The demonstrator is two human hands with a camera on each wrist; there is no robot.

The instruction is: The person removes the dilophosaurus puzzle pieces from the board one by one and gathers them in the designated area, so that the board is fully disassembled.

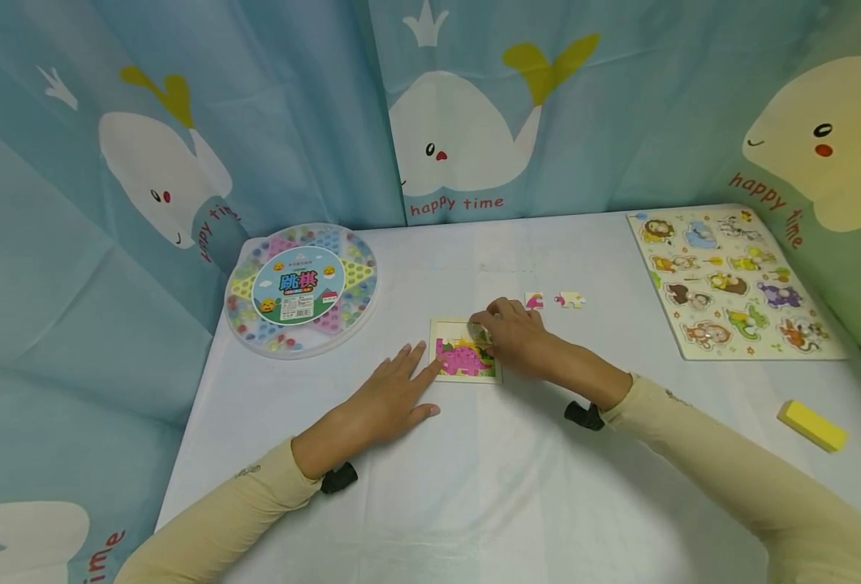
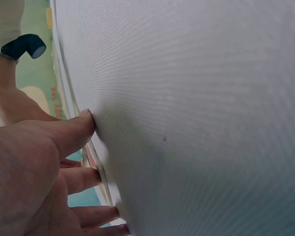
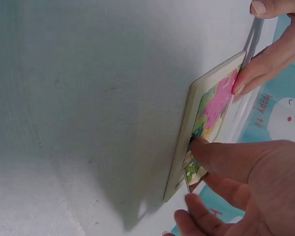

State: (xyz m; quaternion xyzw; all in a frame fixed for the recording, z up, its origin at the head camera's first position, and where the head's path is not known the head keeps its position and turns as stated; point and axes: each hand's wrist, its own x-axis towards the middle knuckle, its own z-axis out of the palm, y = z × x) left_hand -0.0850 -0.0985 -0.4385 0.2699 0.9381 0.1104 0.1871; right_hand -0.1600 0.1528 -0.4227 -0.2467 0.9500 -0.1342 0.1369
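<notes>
A small wooden jigsaw puzzle (image 1: pixel 465 380) with a pink dinosaur picture lies on the white table, its pale frame showing around the pieces. My left hand (image 1: pixel 393 397) rests flat with fingers spread at the puzzle's left side, the index fingertip on the picture. Over the puzzle's upper right corner, my right hand (image 1: pixel 516 339) pinches a green-patterned puzzle piece (image 3: pixel 192 173) between thumb and fingers. In the right wrist view that piece is tilted above the frame's end. Two loose pieces, a pink one (image 1: pixel 534 301) and a pale one (image 1: pixel 570 300), lie just beyond the right hand.
A round Chinese checkers box (image 1: pixel 360 316) of coloured beads sits at the back left. At the back right lies an animal peg puzzle board (image 1: pixel 711 280). A yellow block (image 1: pixel 812 425) is near the right edge. Whale-printed curtains (image 1: pixel 313 97) enclose the table.
</notes>
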